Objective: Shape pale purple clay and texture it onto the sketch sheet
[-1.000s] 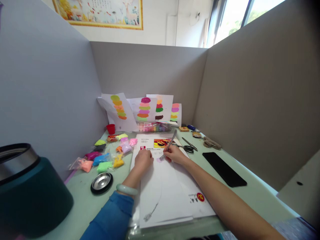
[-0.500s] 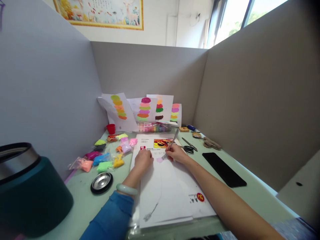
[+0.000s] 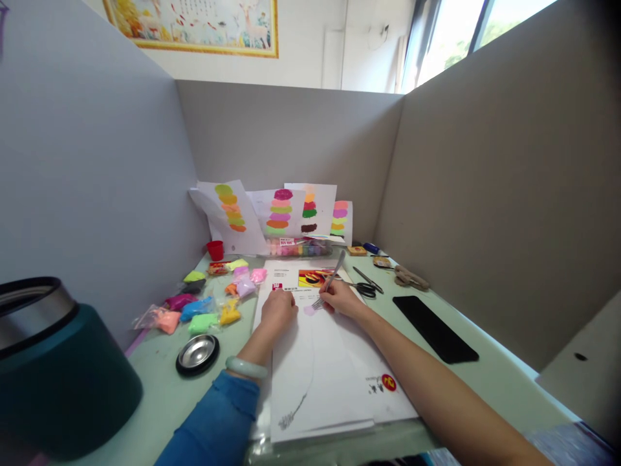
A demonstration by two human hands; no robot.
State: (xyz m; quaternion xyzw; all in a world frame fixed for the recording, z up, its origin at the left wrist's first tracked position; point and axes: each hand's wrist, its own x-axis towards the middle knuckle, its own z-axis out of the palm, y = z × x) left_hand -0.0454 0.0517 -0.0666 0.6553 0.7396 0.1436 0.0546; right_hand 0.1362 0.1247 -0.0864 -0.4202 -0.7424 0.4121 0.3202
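Note:
My right hand [image 3: 339, 299] grips a metal fork [image 3: 334, 273], its handle slanting up and its tines pointing down to the left. The tines touch or hover just over a small flat piece of pale purple clay [image 3: 309, 310] on the white paper [image 3: 334, 375]; which of the two I cannot tell. Left of the clay, my left hand [image 3: 280, 312] rests on the paper with fingers curled in, and nothing shows in it. A pencil-like drawing of a stem and a scribbled tuft [image 3: 291, 414] lies toward the paper's near edge.
Several bags of coloured clay [image 3: 204, 323] lie at left, near a round lid [image 3: 197, 355] and a large teal flask [image 3: 63, 382]. Black scissors [image 3: 366, 290], tweezers [image 3: 369, 279] and a black phone-like slab [image 3: 434, 329] lie right. Colour-swatch sheets [image 3: 276, 217] lean against the back partition.
My right hand and the fork have shifted very slightly to the left. My left hand and the clay look unmoved.

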